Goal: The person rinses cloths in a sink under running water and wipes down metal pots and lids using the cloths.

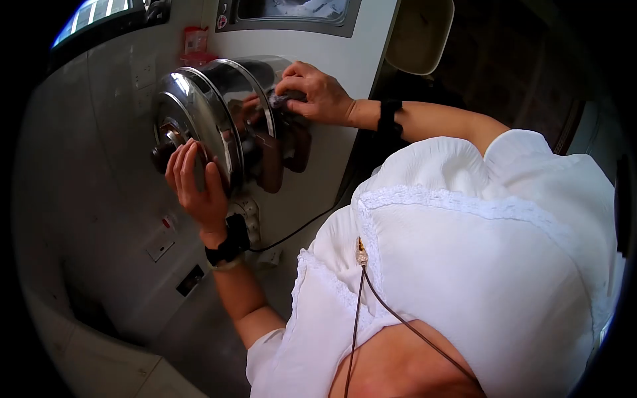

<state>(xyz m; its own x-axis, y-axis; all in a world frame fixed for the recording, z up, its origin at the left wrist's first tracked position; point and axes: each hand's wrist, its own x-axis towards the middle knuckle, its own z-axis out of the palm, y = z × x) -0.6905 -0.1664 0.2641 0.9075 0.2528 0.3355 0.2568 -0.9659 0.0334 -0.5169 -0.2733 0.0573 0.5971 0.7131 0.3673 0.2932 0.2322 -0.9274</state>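
A shiny steel pot point(255, 99) with a domed lid point(192, 99) stands on the light counter, with metal rims around it. My left hand point(196, 182) lies on the lid beside its dark knob point(161, 156), fingers stretched out and thumb apart. At the pot's other side, my right hand point(315, 93) is closed around a small greyish cloth point(285, 98), which touches the steel wall. Dark bands circle both wrists. Part of the cloth is hidden by the fingers.
Behind the pot stands a red-and-clear container point(195, 41). A power strip point(251, 215) with a black cable lies near my left wrist. A metal-framed sink or panel point(285, 25) and a pale basin point(419, 36) are at the top. Wall sockets point(160, 244) are at the left.
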